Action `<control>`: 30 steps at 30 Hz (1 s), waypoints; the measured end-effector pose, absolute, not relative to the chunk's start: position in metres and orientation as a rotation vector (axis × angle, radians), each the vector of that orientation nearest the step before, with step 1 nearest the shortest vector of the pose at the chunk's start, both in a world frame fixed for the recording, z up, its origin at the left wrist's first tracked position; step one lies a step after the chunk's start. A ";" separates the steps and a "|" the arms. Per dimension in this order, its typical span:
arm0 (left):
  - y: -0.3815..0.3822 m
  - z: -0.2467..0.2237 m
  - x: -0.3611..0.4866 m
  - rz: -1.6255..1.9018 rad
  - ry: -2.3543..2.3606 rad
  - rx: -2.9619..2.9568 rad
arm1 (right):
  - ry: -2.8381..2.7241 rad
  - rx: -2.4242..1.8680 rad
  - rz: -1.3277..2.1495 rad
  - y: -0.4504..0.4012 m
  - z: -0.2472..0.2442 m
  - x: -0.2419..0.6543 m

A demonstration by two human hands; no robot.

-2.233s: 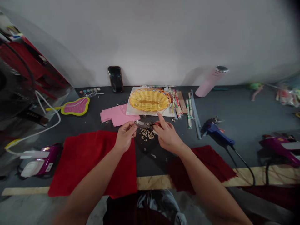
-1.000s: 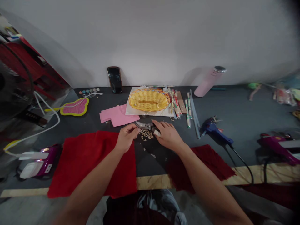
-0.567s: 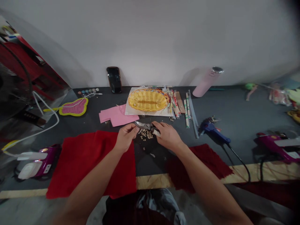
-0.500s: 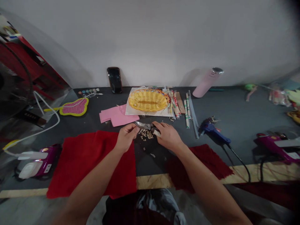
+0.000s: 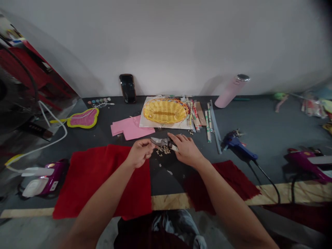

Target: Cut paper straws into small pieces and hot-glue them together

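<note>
In the head view, my right hand [image 5: 187, 149] is wrapped round the pale handle of a pair of pruning shears [image 5: 164, 141]. The blades point left and are spread apart. My left hand [image 5: 140, 152] is closed in a pinch beside the blade tips; what it holds there is too small to make out. Just below the shears, a small pile of short, pale cut pieces [image 5: 164, 150] lies on the dark tabletop. A red cloth [image 5: 103, 180] lies under my left forearm, and a darker red cloth [image 5: 230, 180] is partly hidden by my right forearm.
Beyond my hands, a yellow woven basket [image 5: 166, 111] sits on white sheets beside pink felt [image 5: 132, 128] and packaged sticks [image 5: 208, 126]. A phone [image 5: 127, 88] and a pink bottle [image 5: 232, 91] stand by the wall. A blue glue gun [image 5: 240, 147] with a cord lies right.
The shears' blades have spread wider. My left hand has shifted slightly down and the tips have come nearer its fingers. My right hand keeps its grip.
</note>
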State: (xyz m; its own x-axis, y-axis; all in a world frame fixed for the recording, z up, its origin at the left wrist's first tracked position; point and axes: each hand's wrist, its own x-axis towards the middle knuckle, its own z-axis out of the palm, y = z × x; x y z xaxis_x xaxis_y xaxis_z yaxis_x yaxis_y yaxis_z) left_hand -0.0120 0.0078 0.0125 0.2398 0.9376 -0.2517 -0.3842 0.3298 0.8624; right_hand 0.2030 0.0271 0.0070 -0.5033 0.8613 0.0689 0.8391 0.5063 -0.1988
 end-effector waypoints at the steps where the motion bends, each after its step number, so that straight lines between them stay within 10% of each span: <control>1: 0.008 0.013 -0.013 1.022 0.881 0.748 | -2.583 -1.466 0.213 0.027 0.008 0.203; 30: 0.011 -0.005 -0.010 1.242 1.067 1.045 | -2.560 -1.597 0.178 0.025 0.008 0.200</control>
